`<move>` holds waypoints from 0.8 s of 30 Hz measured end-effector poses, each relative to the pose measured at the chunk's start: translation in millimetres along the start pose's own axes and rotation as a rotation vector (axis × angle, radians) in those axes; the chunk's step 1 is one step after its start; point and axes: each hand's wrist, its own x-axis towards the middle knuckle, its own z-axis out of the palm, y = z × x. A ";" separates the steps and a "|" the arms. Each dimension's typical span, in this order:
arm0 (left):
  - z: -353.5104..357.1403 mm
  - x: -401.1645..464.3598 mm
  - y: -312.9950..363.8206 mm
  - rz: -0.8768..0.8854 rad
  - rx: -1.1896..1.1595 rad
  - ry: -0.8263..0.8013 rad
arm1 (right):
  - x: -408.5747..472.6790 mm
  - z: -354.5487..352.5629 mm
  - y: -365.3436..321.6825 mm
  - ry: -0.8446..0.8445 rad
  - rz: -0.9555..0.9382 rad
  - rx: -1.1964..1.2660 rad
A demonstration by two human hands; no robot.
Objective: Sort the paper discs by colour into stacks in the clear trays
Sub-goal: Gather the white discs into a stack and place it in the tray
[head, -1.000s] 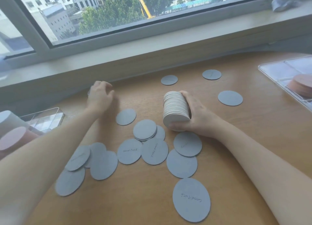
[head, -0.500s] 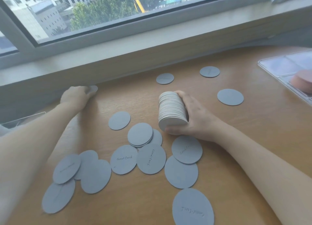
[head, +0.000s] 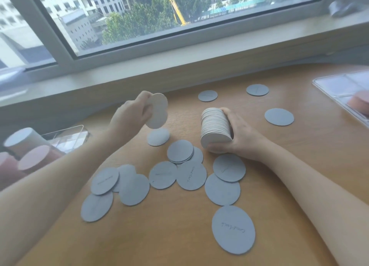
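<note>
Closest to me, flat grey-blue round paper discs [head: 233,229] lie scattered and overlapping on the wooden table [head: 299,156], some bearing handwriting. Beyond them, my right hand [head: 237,138] curls its fingers around a thick stack of grey discs [head: 214,128] held on edge, resting on the table. My left hand [head: 130,116] pinches a few pale discs [head: 157,111] above the surface. Clear plastic trays sit at far left [head: 65,138] and far right [head: 339,88], holding pinkish disc stacks [head: 359,103].
</note>
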 end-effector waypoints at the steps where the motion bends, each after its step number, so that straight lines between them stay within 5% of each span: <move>1: 1.0 -7.3 11.6 0.019 -0.071 -0.011 | -0.2 0.0 0.0 0.000 0.005 0.003; 11: 23.6 -61.6 93.2 0.283 -0.356 0.125 | -2.3 0.4 -0.4 0.020 -0.023 0.065; 24: 60.0 -61.3 95.2 0.452 -0.180 0.436 | -1.1 -1.2 2.1 -0.008 0.001 0.066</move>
